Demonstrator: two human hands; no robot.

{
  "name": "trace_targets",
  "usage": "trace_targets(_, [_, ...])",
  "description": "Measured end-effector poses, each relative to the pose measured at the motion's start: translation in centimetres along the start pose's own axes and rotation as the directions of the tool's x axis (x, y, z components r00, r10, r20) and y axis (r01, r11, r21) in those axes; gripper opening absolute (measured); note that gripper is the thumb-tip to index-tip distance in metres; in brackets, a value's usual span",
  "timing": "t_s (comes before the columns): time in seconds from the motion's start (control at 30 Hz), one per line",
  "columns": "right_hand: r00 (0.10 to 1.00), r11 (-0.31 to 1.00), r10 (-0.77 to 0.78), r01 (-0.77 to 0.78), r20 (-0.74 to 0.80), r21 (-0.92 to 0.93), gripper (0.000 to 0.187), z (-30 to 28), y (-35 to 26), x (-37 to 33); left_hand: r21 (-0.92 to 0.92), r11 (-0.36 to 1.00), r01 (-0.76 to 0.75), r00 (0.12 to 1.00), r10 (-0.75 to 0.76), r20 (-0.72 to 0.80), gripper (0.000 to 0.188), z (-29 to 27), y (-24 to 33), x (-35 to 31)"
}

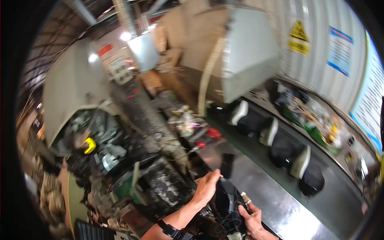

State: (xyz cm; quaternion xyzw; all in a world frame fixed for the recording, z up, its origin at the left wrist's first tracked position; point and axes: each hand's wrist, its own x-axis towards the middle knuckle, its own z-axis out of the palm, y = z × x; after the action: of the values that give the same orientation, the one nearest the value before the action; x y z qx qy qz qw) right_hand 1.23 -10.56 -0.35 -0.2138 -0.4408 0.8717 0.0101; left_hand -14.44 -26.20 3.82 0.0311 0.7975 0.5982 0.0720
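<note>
At the near end of the conveyor (280, 192), a black shoe (226, 204) is gripped by both hands: left hand (206, 187) closed over its top, right hand (250, 218) clasping its side. Four shoes (276, 140) are already laid on the belt; this one is not yet placed.

The scene is lit from above by two bright lamps (125, 36) at eleven o'clock, which are blown out to white. A broad glare is thrown back by the steel tabletop (280, 208) toward five o'clock. Deep shadow is held in the cluttered machinery at eight o'clock. Motion blur is spread over the whole frame, so fine detail is lost. Straight edges are bent near the rim, and the corners are blacked out by the fisheye circle.
</note>
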Motion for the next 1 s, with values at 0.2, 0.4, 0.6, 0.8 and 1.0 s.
trace_targets(0.2, [0.918,0.983,0.169,-0.182,0.358,0.004,0.05,12.6,2.9,0.3,-0.88,0.313,0.358,0.928,-0.223,0.298,0.04,-17.3,-3.9,-7.2])
trace_targets(0.4, [0.8,0.914,0.393,-0.285,0.453,-0.289,0.073,26.6,11.9,0.7,-0.854,0.51,-0.105,0.978,-0.1,-0.18,0.046,-31.5,-6.2,-11.6])
trace_targets(0.6, [0.766,0.826,0.545,-0.421,0.342,-0.374,0.033,41.1,16.2,-0.7,-0.935,0.154,-0.32,0.932,-0.125,-0.34,0.042,-42.7,-8.3,-10.8])
trace_targets(0.8, [0.822,0.901,0.433,-0.38,0.369,-0.21,0.021,48.2,22.6,4.4,-0.966,0.173,-0.194,0.947,-0.225,-0.231,0.058,-49.2,-7.5,-8.4])
trace_targets(1.0, [0.847,0.928,0.369,-0.359,0.382,-0.099,0.023,52.8,26.5,8.7,-0.889,0.378,-0.259,0.754,-0.496,-0.43,0.024,-48.6,-11.3,-7.2])
